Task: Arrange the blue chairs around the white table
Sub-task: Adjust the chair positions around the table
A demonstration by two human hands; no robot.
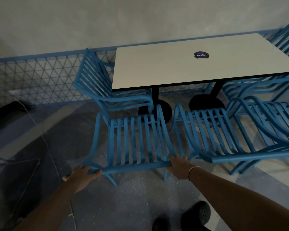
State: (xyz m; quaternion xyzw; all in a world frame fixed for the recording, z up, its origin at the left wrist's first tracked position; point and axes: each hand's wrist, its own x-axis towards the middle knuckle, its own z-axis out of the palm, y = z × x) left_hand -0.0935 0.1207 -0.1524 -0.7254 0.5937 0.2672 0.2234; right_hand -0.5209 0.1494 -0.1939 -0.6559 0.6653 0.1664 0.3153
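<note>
1. While a dark shoe stands at 6 o'clock on the speckled floor, the left grip is curled round the left end of the nearest blue chair's top rail. The right grip is curled over the right end. Both are closed on that rail and hold nothing else.
2. This chair faces 12 o'clock, its seat pointing at the white table. Its front stands near the left black pedestal base, seemingly not yet tucked under the top.
3. The step in hand looks like sliding the chair into its place. An even push from both ends of the rail should keep it square. Lifting the legs slightly would probably stop them dragging or catching on the base.
4. At 2 o'clock a second chair stands just beside it, so drifting right risks clipping its frame.
5. Farther off, an end chair at 11 o'clock sits partly under the table's left end. More blue chairs overlap at 3 o'clock; how many cannot be told.
6. No container shows. The table top carries only a round sticker, and a blue mesh fence runs behind at 10 o'clock.
</note>
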